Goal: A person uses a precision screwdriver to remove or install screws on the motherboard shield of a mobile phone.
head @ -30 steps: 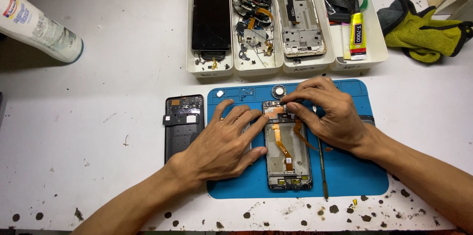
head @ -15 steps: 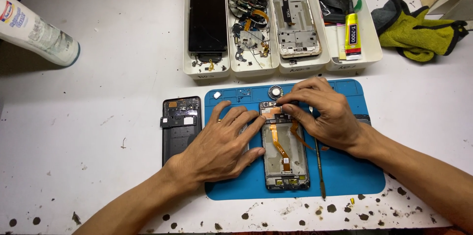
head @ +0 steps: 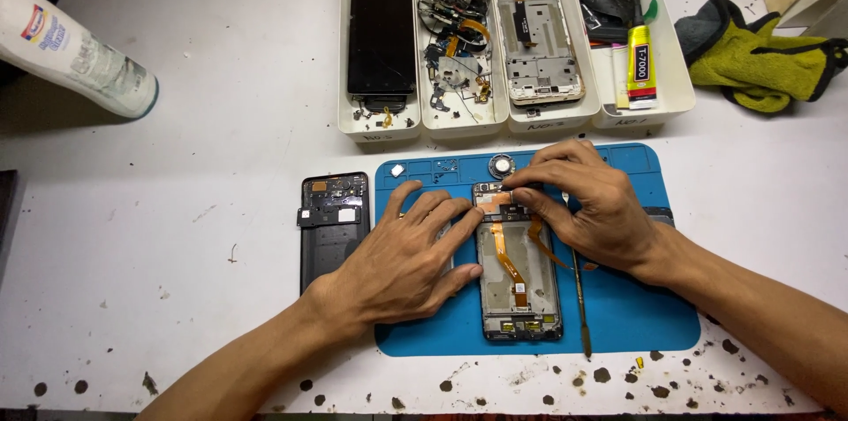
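An opened phone frame (head: 518, 284) with orange flex cables lies on a blue work mat (head: 636, 315). My left hand (head: 402, 257) rests flat along the frame's left edge, fingers spread, holding it down. My right hand (head: 587, 204) bends over the frame's top end, fingertips pinched on a small part near the upper board. A round silver part (head: 501, 164) sits on the mat just above the frame. A thin metal tool (head: 580, 306) lies on the mat to the right of the frame.
A black back cover (head: 332, 225) lies left of the mat. Four white trays (head: 512, 125) at the back hold a dark phone, loose parts, a bare frame and a glue tube (head: 642, 66). A yellow-green cloth (head: 760, 54) is far right, a white bottle (head: 75, 45) far left.
Both hands stay on the phone frame. My right fingertips have shifted slightly at the top of the frame; the camera view has moved a little.
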